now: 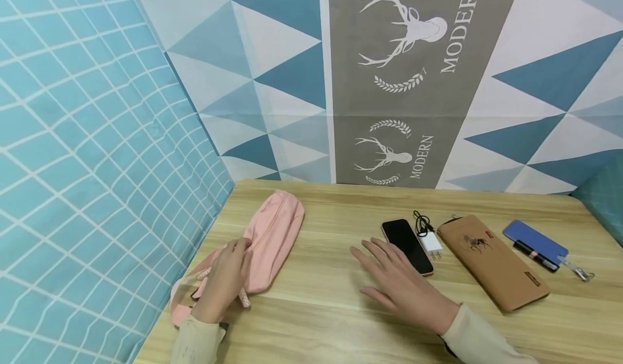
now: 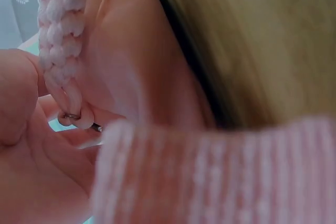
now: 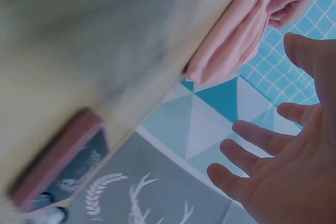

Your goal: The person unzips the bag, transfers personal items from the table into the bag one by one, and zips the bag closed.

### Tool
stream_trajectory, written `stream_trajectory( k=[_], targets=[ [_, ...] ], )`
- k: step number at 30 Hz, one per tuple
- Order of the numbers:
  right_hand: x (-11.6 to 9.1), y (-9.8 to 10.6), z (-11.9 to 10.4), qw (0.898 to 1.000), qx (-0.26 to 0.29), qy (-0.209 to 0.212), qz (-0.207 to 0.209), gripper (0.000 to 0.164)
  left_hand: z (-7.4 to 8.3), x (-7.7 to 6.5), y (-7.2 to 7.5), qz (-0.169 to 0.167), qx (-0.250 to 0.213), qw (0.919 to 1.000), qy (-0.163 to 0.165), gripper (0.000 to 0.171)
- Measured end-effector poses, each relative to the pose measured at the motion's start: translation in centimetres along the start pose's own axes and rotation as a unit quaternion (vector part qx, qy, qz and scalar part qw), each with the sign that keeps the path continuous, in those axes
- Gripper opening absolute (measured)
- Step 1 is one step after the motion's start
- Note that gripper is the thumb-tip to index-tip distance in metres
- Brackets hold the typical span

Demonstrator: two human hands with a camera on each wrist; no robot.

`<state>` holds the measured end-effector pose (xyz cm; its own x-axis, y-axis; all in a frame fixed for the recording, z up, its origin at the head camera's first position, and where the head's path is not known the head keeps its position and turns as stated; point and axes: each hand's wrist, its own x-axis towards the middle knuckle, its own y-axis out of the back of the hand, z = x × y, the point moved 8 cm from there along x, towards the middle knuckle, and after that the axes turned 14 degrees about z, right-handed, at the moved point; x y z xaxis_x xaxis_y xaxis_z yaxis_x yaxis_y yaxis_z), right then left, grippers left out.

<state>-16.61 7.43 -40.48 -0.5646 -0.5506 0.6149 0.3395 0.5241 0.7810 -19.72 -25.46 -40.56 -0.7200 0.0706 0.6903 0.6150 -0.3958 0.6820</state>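
A pink bag [image 1: 274, 245] with a zip and a strap lies on the left of the wooden table. My left hand [image 1: 226, 277] grips its upper side near the zip, fingers curled, as the right wrist view also shows. A braided pink cord [image 2: 64, 24] hangs beside the palm in the left wrist view, with a ribbed pink strap [image 2: 210, 177] in front. My right hand [image 1: 401, 288] is held over the table with fingers spread and nothing in them. It overlaps the near edge of a black-screened phone [image 1: 408, 245] in the head view.
Right of the phone lie a white charger plug [image 1: 431, 243] with a black cable [image 1: 422, 224], a tan wallet [image 1: 491, 261] with a horse print, a blue case [image 1: 535, 238], a black tube [image 1: 535, 256] and a metal clip [image 1: 580, 272]. Patterned cloth [image 1: 287, 83] hangs behind the table.
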Motion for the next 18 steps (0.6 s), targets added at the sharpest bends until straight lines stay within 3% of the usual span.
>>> stream_trajectory(
  k=[5,9,13,18],
  targets=[
    [3.9,-0.9,0.0,1.000,0.002,0.031,0.003,0.065,-0.2,-0.2,-0.4,-0.017,0.010,0.9998,0.000,0.016],
    [7.5,-2.5,0.0,0.999,0.014,0.030,-0.020,0.064,-0.2,-0.3,-0.5,-0.018,0.002,0.9998,0.001,0.017],
    [11.0,-4.9,-0.3,0.998,0.032,0.023,-0.048,0.064,-0.1,-0.5,-0.6,-0.024,-0.012,0.9996,-0.001,0.017],
    [14.3,-8.7,-1.5,0.994,0.019,0.050,-0.093,0.064,0.2,-0.9,-0.8,-0.048,-0.021,0.9986,-0.011,0.018]
  ],
)
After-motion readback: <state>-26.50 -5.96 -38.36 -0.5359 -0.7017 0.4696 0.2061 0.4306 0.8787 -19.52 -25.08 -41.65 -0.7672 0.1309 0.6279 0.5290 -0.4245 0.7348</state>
